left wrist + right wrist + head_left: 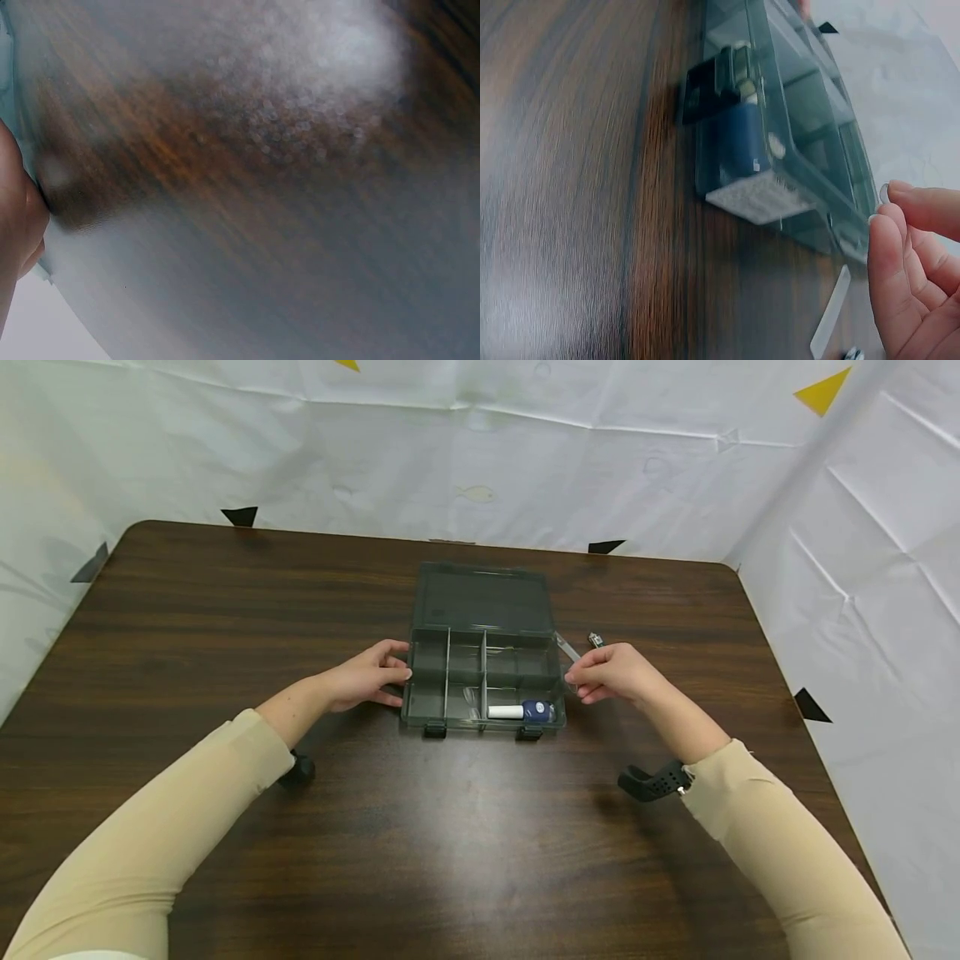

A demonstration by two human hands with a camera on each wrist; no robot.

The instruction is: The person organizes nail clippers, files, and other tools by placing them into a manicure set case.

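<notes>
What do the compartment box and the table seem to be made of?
Compartment box: likely hard plastic, smoke-tinted and glossy; the dividers and the blue-capped item show through its walls. Table: wood or wood-look laminate, dark brown, with streaked grain and a soft sheen; which one is unclear.

Lots of bare table (480, 860) in front of the organizer box (483, 681), so the near approach is wide open. Both flanks are taken though: left hand (367, 677) sits against the left wall, right hand (611, 672) just off the right one. The flipped-back lid (480, 597) blocks the far side. A clear strip (567, 647) and a small metal piece (596, 639) clutter the right-rear corner.
</notes>
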